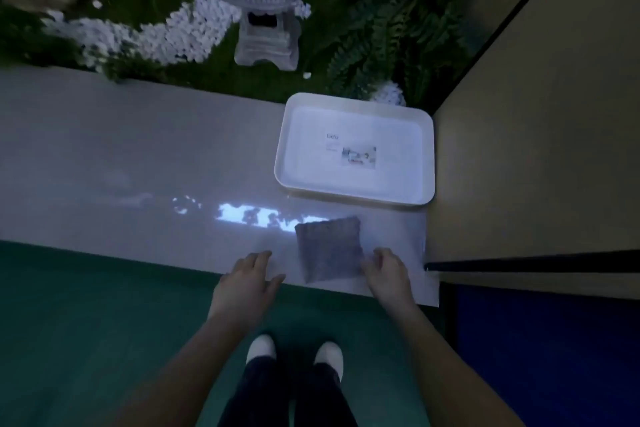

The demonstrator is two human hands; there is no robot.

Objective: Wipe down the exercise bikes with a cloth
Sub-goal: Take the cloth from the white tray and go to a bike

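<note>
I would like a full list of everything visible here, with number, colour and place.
ledge: one, pale grey, across the middle
cloth: one, grey, folded near the ledge's front
tray: one, white, on the ledge behind the cloth
stone lantern: one, grey, behind the ledge
pebbles: many, white, left of the stone lantern
ferns: several, green, right of the stone lantern
floor: one, green, below the ledge
shoes: two, white, on the floor
left hand: one, open, left of the cloth
right hand: one, at the cloth's right edge, grip unclear
</note>
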